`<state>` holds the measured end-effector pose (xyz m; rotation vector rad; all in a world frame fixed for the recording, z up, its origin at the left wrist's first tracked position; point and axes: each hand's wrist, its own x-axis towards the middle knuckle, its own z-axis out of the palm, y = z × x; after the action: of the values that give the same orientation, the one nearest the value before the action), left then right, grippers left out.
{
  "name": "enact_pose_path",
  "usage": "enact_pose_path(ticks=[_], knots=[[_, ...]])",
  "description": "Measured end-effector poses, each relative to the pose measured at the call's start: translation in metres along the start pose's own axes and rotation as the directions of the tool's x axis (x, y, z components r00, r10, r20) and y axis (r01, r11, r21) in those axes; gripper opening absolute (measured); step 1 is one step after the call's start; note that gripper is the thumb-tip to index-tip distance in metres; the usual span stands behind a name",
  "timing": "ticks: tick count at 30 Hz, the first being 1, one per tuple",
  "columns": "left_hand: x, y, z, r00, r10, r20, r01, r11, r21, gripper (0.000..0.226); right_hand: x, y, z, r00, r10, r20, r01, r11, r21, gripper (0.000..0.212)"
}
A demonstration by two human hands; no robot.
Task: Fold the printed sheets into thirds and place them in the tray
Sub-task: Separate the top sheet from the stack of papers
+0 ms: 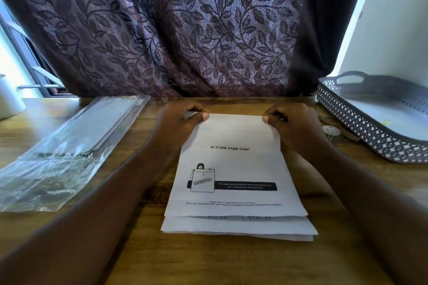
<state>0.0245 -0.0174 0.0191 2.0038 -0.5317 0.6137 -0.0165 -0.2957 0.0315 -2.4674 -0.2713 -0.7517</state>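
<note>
Left hand (180,120): fingers curled, thumb (205,116) on the upper face of the top sheet (234,164), pinching its far left corner. Right hand (294,122): same posture, thumb pressed on the far right corner, the other fingers curled behind the paper edge. Both hands are clamped on this one sheet.

The top sheet lies print side up, showing a line of text and a small drawing. Its near edge rests on the stack (238,227) of further sheets and stops short of the stack's near edge.

The stack lies flat on a wooden table (208,261), directly in front of the person. The tray (370,136), grey with lattice walls and a handle cut-out, stands at the right, well apart from the stack. Its floor appears pale; whether paper lies in it cannot be told. A clear plastic bag (69,146) lies at the left. A dark leaf-patterned curtain (162,30) hangs behind the table.
</note>
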Motion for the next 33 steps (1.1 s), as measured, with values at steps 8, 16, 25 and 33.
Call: enact_pose_path(ticks=[8, 16, 25, 33], knots=[[0.001, 0.002, -0.005, 1.0, 0.006, 0.001, -0.006, 0.993, 0.118, 0.005, -0.002, 0.003, -0.003, 0.995, 0.098, -0.014, -0.097, 0.993, 0.065, 0.008], [-0.006, 0.026, 0.001, 0.985, 0.15, -0.088, -0.1, 0.902, 0.42, 0.028, -0.01, -0.025, -0.002, 0.985, -0.068, -0.159, 0.085, 0.991, 0.102, 0.004], [-0.021, 0.054, 0.022, 0.923, 0.369, 0.112, -0.381, 0.825, 0.417, 0.019, -0.022, -0.049, 0.01, 0.944, -0.261, -0.203, 0.289, 0.95, 0.122, 0.006], [-0.017, 0.044, 0.014, 0.953, 0.299, 0.052, -0.286, 0.828, 0.483, 0.016, -0.013, -0.027, 0.008, 0.978, -0.133, -0.162, 0.161, 0.972, 0.169, 0.009]])
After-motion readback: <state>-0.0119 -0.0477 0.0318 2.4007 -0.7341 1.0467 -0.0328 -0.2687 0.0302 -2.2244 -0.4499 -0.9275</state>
